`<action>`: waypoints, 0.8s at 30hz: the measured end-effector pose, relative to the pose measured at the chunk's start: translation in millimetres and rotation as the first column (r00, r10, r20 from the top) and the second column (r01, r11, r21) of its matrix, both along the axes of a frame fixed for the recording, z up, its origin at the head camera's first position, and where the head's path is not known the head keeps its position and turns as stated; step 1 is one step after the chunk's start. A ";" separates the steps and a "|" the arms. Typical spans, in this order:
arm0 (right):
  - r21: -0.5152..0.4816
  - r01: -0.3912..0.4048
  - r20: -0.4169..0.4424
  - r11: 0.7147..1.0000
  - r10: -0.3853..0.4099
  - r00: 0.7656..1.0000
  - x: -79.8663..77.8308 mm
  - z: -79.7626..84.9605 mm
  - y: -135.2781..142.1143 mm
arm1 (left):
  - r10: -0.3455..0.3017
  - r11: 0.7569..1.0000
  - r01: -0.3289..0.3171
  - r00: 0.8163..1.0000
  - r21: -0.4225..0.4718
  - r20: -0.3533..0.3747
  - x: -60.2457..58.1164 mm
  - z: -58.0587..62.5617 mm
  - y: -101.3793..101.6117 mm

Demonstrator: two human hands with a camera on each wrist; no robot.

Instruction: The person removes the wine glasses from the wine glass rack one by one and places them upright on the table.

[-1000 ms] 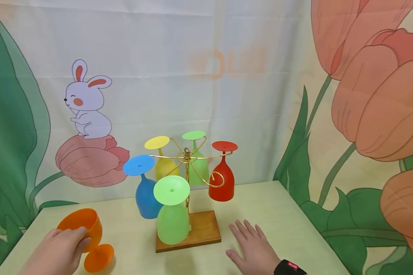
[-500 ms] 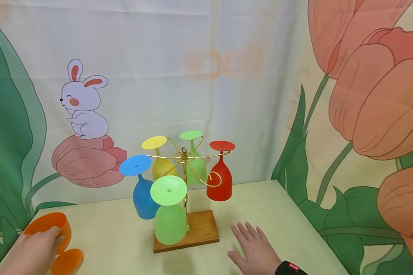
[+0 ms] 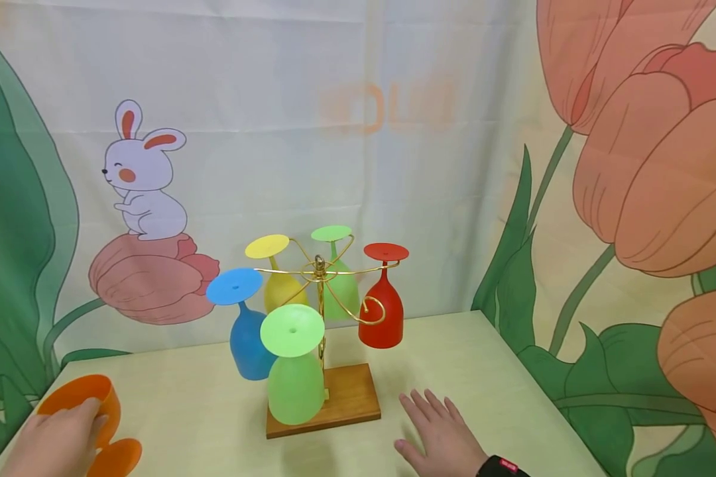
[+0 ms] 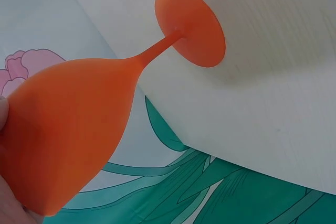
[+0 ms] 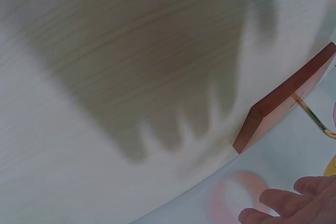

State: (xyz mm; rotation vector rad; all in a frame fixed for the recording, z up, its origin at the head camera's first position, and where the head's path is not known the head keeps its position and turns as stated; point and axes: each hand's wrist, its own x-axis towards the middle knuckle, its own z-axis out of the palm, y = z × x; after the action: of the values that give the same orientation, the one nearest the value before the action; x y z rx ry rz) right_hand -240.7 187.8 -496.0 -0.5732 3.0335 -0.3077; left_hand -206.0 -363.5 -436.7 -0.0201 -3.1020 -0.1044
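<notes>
At the left side of the table, my left hand grips an orange wine glass by its bowl, near the rim. The glass is tilted; in the left wrist view its stem and round foot show close over the table. My right hand has its fingers spread, palm down over the table, and holds nothing. Between the hands stands a gold wire glass rack on a wooden base. My right hand is beside that base.
Upside down on the rack hang a front light green glass, a blue glass, a yellow glass, a rear green glass and a red glass. A curled wire arm crosses before the red one. Printed cloth rises behind the table.
My left hand has carried the orange glass to the left and slightly nearer to me, mostly in the first half second. The right hand stays almost in place; the rack stands unchanged.
</notes>
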 end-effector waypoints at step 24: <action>0.001 0.005 0.005 1.000 -0.005 1.000 0.8 -0.6 -3.5 | 0.051 0.997 -0.045 0.993 0.062 -0.107 3.9 0.7 3.8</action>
State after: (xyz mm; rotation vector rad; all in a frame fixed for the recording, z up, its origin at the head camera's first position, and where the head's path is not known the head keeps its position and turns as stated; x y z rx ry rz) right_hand -239.9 184.3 -496.6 -0.5637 3.0304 -0.3075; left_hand -202.1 -359.6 -436.1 0.0489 -2.9867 -0.1873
